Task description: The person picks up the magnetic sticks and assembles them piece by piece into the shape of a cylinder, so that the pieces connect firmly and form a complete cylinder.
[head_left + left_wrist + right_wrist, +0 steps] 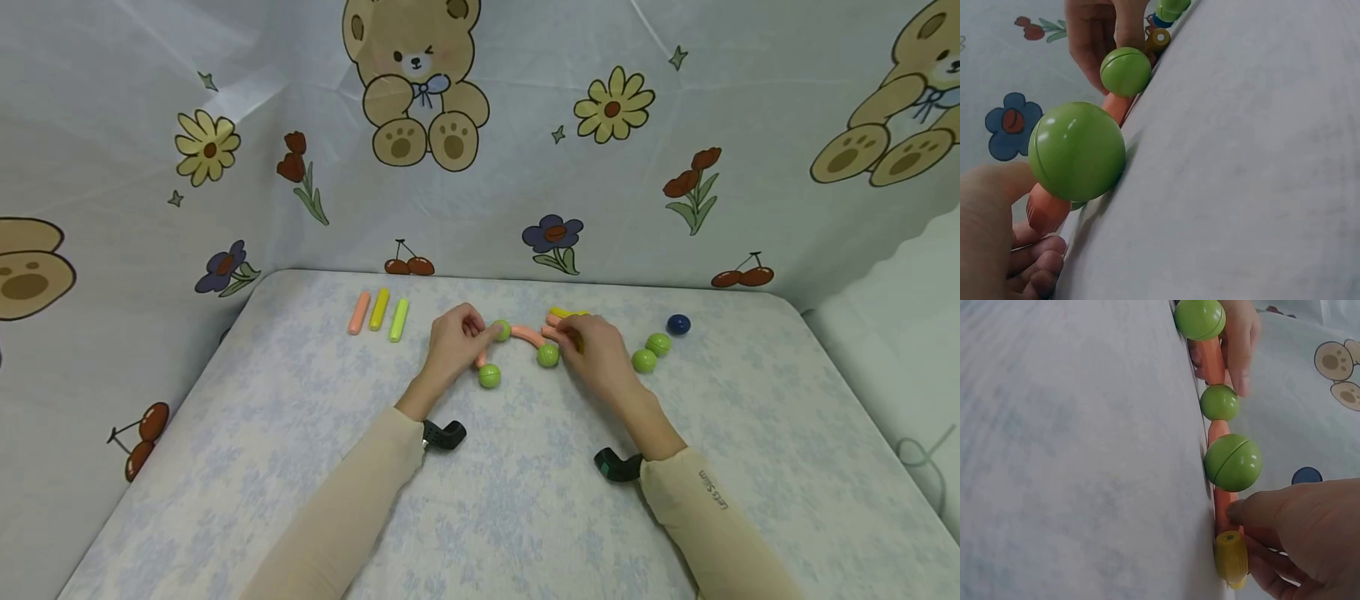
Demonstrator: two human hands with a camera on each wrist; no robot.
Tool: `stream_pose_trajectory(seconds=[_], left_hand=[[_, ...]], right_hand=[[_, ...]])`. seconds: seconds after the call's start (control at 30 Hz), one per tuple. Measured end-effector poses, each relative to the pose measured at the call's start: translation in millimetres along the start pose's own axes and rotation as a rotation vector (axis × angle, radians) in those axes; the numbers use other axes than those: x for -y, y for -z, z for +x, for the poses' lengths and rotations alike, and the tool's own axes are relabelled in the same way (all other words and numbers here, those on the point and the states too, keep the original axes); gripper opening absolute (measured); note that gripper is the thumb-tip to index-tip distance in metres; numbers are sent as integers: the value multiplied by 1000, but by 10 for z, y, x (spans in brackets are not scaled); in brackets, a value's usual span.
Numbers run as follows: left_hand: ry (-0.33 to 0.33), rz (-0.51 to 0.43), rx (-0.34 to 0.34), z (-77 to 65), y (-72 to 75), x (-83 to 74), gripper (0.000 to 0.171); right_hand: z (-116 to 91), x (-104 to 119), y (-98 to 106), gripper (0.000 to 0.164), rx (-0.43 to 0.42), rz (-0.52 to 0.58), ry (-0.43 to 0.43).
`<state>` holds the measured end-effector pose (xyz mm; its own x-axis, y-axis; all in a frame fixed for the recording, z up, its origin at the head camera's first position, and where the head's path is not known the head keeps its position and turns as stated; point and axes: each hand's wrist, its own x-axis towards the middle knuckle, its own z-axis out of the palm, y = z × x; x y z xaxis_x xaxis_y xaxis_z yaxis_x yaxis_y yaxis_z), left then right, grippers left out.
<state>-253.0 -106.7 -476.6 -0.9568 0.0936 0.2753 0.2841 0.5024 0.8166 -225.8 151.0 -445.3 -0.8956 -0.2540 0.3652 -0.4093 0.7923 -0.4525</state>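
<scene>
Green balls and salmon-coloured sticks form a zigzag chain on the table. My left hand [456, 340] straddles the chain's left stick [1047, 209], thumb on one side and curled fingers on the other. Its thumb tip is right at the far green ball [501, 330]; a nearer green ball [490, 376] sits at the stick's other end. A curved salmon stick [527, 335] leads to a third green ball [548, 355]. Beyond that ball, my right hand [596, 350] pinches another salmon stick [1225, 509] between thumb and fingers. A yellow stick [1231, 556] lies beside those fingers.
Salmon [359, 313], yellow [379, 309] and lime [399, 320] sticks lie at the back left. Two loose green balls [658, 344] and a dark blue ball [678, 324] are on the right. A patterned cloth [510, 192] hangs behind the table.
</scene>
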Motion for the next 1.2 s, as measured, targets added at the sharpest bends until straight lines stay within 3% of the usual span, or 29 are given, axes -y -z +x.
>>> stream_pose_trajectory(seconds=[0.1,0.23,0.3,0.47,0.63,0.9,1.2], left_hand=[[-57,16,37,8,1,-1,30],[-201,33,167,16,2,-2,39],[-233,31,193,16,1,0,34],[-171,17,122,16,-3,9,14],[-125,21,97,19,0,11,13],[-77,10,73,25,-10,27,11],[-54,33,9,35,-11,33,12]], right_hand=[[3,-5,-6,19,20,-45,-5],[-3,-8,-14,21,32,-76,-22],[-8,-11,-15,22,27,-69,-28],[-2,8,4,23,-15,-31,-60],[20,55,34,27,-55,8,-57],[22,137,60,23,-43,124,64],[47,249,8,25,-3,214,277]])
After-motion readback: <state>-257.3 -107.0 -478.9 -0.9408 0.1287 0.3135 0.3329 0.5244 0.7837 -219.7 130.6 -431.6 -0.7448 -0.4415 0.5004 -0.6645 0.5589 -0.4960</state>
